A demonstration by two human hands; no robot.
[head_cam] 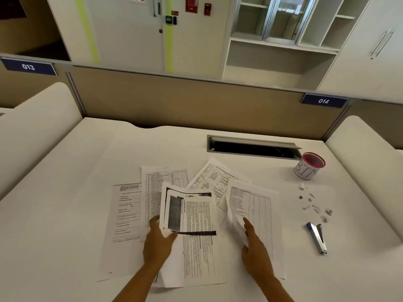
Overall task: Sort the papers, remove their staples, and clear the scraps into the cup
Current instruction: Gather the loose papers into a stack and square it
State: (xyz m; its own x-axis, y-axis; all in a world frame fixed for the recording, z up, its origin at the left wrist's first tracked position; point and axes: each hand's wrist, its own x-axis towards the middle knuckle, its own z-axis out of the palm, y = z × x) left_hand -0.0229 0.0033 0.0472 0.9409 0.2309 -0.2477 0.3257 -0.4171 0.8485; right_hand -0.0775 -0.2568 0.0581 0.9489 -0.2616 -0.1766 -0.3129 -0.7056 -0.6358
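Worktop (87, 160): white, backed by a beige partition (196, 99) with blue number plates 013 (28, 66) and 014 (323, 101).

Papers, loosely fanned at the centre of the worktop:
- form sheet (126, 214): lies flat at far left, partly under its neighbours.
- table sheet (161, 179): lies upright behind the form sheet and overlaps its right edge.
- tilted table sheet (214, 177): lies angled at the rear, tucked under the sheets in front.
- text sheet (198, 258): lies flat nearest the person.
- dark-banded photocopy (192, 212): curls up off the text sheet, raised at its lower left corner.
- right table sheet (255, 205): lies at the right of the group, left edge crumpled and lifted.

Left hand (158, 243): pinches the lower left corner of the dark-banded photocopy, thumb in front, fingers behind the page.

Right hand (254, 247): rests on the right table sheet, index finger straight on the print, thumb against the crumpled edge; cannot tell whether the fingers pinch the paper.

Cup (308, 166): stands upright at far right, red-rimmed, white wrap hand-lettered "BIN", just in front of the open cable tray (250, 147).

Scraps (309, 200): lie scattered on the worktop between the cup and the stapler, outside the cup.

Stapler (317, 236): blue and silver, lies on its side, right of the papers and apart from both hands.
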